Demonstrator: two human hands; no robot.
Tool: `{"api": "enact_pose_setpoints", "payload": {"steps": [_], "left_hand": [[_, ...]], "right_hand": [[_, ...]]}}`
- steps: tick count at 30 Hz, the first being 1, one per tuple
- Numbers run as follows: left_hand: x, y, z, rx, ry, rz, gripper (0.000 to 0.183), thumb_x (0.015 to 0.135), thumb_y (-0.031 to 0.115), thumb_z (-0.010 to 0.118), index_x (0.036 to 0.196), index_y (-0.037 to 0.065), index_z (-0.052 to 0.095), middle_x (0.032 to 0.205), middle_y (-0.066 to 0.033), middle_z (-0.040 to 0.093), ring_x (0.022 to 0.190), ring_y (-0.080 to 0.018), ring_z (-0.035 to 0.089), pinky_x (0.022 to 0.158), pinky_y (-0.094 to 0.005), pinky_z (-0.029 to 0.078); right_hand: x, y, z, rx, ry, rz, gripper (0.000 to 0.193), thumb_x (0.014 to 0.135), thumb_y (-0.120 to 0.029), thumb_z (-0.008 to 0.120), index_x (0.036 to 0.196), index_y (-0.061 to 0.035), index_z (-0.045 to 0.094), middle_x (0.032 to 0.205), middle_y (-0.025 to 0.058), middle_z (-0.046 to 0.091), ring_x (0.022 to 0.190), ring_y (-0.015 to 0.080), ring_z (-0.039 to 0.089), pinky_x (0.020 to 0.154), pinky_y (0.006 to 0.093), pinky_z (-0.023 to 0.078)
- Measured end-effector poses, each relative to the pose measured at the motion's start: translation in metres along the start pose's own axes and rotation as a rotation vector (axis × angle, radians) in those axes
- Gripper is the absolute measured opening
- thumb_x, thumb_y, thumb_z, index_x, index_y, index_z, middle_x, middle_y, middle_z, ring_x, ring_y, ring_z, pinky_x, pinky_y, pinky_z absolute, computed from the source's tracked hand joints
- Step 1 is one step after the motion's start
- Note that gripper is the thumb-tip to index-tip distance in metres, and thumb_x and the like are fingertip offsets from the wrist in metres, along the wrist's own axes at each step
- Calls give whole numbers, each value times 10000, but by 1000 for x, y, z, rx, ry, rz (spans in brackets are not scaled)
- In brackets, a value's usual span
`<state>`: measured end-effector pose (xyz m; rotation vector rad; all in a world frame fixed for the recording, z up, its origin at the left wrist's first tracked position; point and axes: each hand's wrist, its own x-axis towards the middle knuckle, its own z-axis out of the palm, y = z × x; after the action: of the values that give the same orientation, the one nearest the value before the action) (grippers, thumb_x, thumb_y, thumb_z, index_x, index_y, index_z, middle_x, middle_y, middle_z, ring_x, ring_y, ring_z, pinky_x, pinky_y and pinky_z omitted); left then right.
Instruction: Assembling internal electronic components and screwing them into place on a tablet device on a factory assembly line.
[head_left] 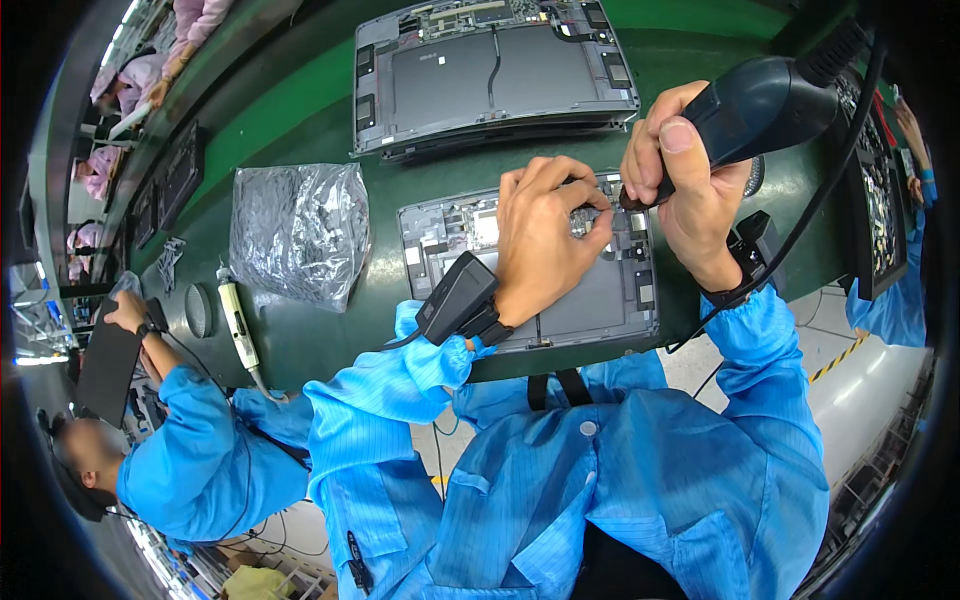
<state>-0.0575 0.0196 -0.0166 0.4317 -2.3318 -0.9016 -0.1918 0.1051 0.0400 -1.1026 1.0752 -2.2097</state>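
A grey laptop chassis (585, 300) lies open on the bench in front of me, its inner parts and dark flat panels showing. Over its upper middle is my left hand (548, 225), fingers curled, thumb and forefinger pinched low above the circuit board. Whatever is between those fingertips is too small to make out. My right hand (690, 180) grips a black corded electric screwdriver (765, 108) from the right. The tool slants down to the left, and its tip points at the chassis's upper right part, close to my left fingertips. Whether the tip touches is hidden.
Beyond stand stacked laptop chassis (450, 80). Left of my work lie a clear plastic bag (298, 235), a white tube-shaped tool (238, 325) and a round dish (198, 310). A black cable (835, 190) hangs by my right arm. A co-worker (215, 450) sits at left; a parts tray (880, 220) is at right.
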Motion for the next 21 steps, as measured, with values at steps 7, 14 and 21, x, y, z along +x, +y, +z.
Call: {"api": "enact_pose_setpoints", "payload": {"steps": [7, 14, 21], "left_hand": [[-1, -2, 2, -7, 26, 12, 114, 771, 94, 850, 869, 88, 791, 1032, -7, 717, 1022, -266, 663, 930, -411, 446], [-2, -4, 4, -12, 34, 10, 113, 772, 95, 845, 870, 105, 791, 1031, 24, 716, 1010, -252, 661, 919, -409, 445], [0, -5, 4, -6, 23, 3, 124, 775, 89, 840, 893, 120, 817, 1036, 28, 718, 1032, -249, 660, 920, -403, 441]], "right_hand": [[-3, 4, 1, -14, 15, 13, 165, 1050, -94, 700, 940, 5, 629, 682, 17, 591, 528, 74, 527, 520, 255, 431], [-8, 7, 9, -44, 33, 1, 116, 1028, -41, 729, 963, 7, 646, 689, -4, 597, 544, 53, 528, 511, 233, 408], [-6, 11, 3, -59, 13, 17, 104, 1021, -33, 743, 975, 8, 659, 693, -11, 604, 544, 49, 528, 500, 235, 396]]}}
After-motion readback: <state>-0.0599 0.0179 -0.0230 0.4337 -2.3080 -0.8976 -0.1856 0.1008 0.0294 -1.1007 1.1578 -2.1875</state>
